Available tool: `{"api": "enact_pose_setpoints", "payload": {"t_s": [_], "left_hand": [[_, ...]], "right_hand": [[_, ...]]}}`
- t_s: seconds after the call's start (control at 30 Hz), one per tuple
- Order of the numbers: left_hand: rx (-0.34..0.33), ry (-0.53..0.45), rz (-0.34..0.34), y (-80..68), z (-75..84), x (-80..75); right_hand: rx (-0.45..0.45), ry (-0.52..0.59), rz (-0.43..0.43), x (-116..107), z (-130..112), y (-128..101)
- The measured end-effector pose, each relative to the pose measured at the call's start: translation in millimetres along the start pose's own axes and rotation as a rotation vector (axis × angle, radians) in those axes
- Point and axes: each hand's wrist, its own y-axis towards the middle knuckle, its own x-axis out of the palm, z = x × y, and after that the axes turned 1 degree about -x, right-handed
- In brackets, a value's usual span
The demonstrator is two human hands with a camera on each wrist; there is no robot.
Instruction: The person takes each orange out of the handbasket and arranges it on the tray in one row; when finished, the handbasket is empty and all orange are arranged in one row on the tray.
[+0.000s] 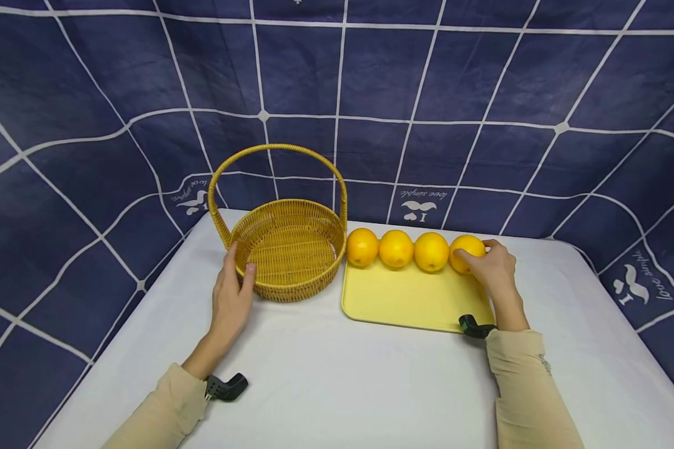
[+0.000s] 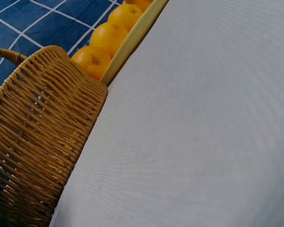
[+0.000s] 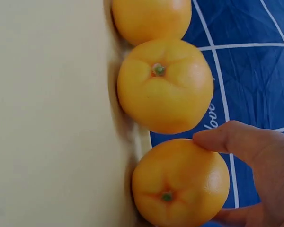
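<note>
A round wicker basket (image 1: 285,293) with a tall arched handle stands on the left of the table. My left hand (image 1: 231,305) lies against its near left side, fingers fairly straight and thumb apart; the left wrist view shows the woven wall (image 2: 42,127) but hardly any of the hand. Several oranges (image 1: 395,249) form a row along the far edge of a yellow tray (image 1: 415,299). At the right end of that row, my right hand (image 1: 495,269) grips the last orange (image 3: 180,182) between thumb and fingers. In the right wrist view its neighbour (image 3: 165,87) sits just beside it.
A white cloth (image 1: 359,380) covers the table. Behind and at both sides hangs a dark blue curtain (image 1: 382,81) with white grid lines. The basket's right side stands close to the tray's left edge. Each wrist wears a small black camera (image 1: 227,386).
</note>
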Motion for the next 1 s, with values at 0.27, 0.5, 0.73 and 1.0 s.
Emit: {"api": "enact_pose_setpoints", "payload": {"t_s": [0.27, 0.5, 0.73, 1.0], "left_hand": [[-0.001, 0.002, -0.001, -0.9, 0.0, -1.5], [0.036, 0.044, 0.019, 0.2, -1.4, -6.6], [0.083, 0.058, 0.073, -0.5, -1.4, -11.6], [0.271, 0.11, 0.217, -0.6, 1.7, -12.8]], "right_hand": [[0.003, -0.016, -0.051, -5, -4, -2], [-0.002, -0.013, -0.018, -6, -15, -5], [-0.059, -0.031, 0.025, 0, -31, -11], [-0.217, -0.046, 0.123, 4, -36, -32]]}}
